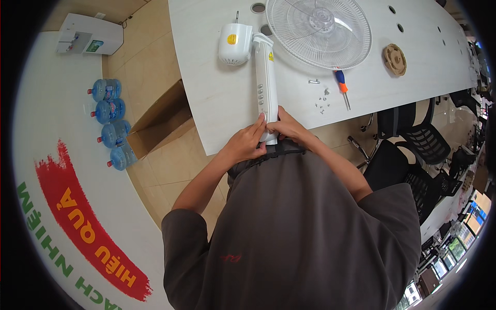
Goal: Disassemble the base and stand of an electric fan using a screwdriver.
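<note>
A white table spreads before the person. On it, from the hands, a clear fan grille lies toward one o'clock; the white column points to twelve, the motor sits at eleven. Left hand and right hand, close together, grip the column's near end. Toward two o'clock: brown disc, screwdriver, loose screws.

You have bare tabletop left of white column, up to motor housing standing in way. Right of column, open strip for you before small screws; screwdriver lies beyond them. Fan grille bars far side; brown round part sits further right.
</note>
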Available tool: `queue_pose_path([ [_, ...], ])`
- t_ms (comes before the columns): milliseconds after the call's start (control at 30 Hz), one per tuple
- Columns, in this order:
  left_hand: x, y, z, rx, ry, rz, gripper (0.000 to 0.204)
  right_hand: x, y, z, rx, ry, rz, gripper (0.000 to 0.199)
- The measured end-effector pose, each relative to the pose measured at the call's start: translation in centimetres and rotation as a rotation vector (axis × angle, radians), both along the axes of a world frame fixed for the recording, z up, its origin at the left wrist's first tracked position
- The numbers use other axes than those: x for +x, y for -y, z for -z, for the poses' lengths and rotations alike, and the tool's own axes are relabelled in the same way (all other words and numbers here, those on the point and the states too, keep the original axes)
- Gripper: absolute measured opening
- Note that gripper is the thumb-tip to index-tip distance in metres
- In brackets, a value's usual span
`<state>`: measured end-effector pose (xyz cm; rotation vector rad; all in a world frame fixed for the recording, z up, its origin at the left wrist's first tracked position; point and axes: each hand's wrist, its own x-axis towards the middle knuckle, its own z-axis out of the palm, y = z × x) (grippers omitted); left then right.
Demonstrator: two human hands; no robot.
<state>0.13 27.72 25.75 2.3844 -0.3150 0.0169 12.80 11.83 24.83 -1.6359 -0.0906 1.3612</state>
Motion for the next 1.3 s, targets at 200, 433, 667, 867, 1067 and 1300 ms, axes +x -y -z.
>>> queue_pose_path([
  [200,0.3,0.9,1.1,0.048,0.082,-0.041,0.063,0.2,-0.4,-0.7,-0.025,0.021,0.002,0.075],
  [433,-0.2,2.1,2.4,0.055,0.144,-0.145,0.057,-0.5,-0.1,2.3,-0.049,0.149,-0.017,0.078],
  [667,-0.6,2.9,3.0,0.103,0.236,-0.255,0.058,-0.2,-0.5,1.0,-0.098,0.195,-0.043,0.078],
  [867,-1.1,3.0,3.0,0.108,0.181,-0.300,0.061,-0.2,-0.8,1.5,-0.130,0.184,-0.050,0.076],
  [1067,-1.0,2.9,3.9,-0.188,0.144,-0.309,0.064,-0.1,-0.3,2.2,-0.119,0.194,-0.028,0.082],
  [1300,-0.7,2.4,6.7,-0.963,-0.474,-0.545,0.071,-0.1,0.2,2.0,0.013,0.145,-0.002,0.084],
])
